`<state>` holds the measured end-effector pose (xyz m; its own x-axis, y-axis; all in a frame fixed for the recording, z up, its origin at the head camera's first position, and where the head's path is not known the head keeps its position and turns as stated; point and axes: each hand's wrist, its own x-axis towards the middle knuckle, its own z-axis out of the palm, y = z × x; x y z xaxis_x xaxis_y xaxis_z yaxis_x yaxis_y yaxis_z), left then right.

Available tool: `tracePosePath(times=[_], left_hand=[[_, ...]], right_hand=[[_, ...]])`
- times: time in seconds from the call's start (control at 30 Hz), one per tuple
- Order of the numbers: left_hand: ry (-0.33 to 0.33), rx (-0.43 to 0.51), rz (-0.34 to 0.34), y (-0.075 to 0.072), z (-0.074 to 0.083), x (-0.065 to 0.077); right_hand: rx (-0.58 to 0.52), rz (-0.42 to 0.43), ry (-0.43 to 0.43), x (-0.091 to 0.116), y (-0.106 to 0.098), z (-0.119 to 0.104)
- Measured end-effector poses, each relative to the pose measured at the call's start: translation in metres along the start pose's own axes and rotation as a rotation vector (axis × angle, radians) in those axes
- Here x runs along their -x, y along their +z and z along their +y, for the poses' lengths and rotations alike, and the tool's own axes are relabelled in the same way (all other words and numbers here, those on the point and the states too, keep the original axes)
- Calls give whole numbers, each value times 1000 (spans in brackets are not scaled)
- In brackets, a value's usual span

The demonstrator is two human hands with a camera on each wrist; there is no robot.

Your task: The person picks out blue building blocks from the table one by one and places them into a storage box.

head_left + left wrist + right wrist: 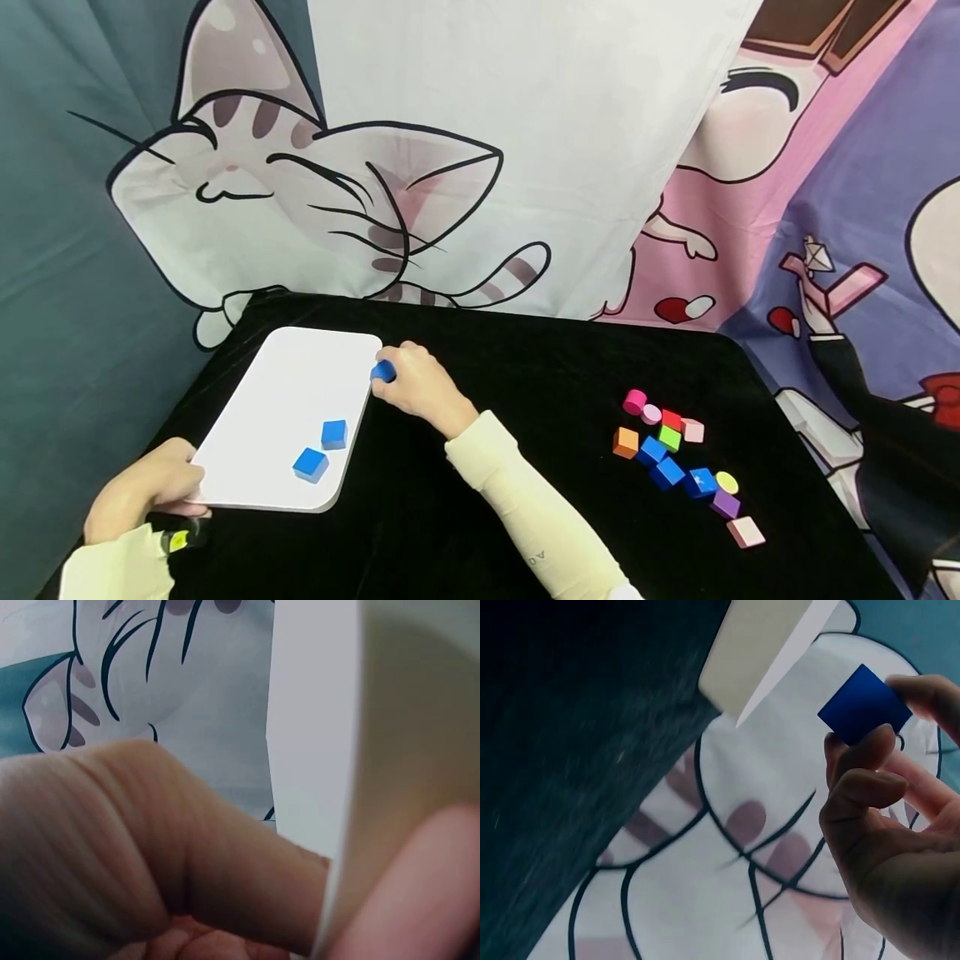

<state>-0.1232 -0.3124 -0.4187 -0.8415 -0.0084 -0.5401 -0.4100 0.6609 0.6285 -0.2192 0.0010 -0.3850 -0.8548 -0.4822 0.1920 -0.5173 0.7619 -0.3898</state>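
My left hand (150,485) grips a white board (300,392) by its near left corner, thumb on one face and a finger on the other, as the left wrist view shows. Two blue cubes (333,434) lie on the board toward its near right corner. At the board's far right edge my right hand (420,385) pinches another blue cube (383,371) between thumb and fingers. In the right wrist view that blue cube (865,705) is held beyond the board's pale underside (754,652), which is raised off the black cloth.
A black cloth (510,517) covers the table. On its right side lies a loose cluster of small blocks, among them an orange cube (626,442), a green cube (669,438), a purple block (725,503) and several blue cubes (667,473). Printed curtains (600,125) hang behind.
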Motion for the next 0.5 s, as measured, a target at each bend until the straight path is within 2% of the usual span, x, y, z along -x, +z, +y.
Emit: tracePosePath(times=[0.2,0.5], left_hand=[[0,-24,-3,-1,0,-2],[-8,-47,2,-2,-4,-4]], right_hand=[[-5,-15,-2,-8,19,-14],[-14,-4,16,-16,40,-20]])
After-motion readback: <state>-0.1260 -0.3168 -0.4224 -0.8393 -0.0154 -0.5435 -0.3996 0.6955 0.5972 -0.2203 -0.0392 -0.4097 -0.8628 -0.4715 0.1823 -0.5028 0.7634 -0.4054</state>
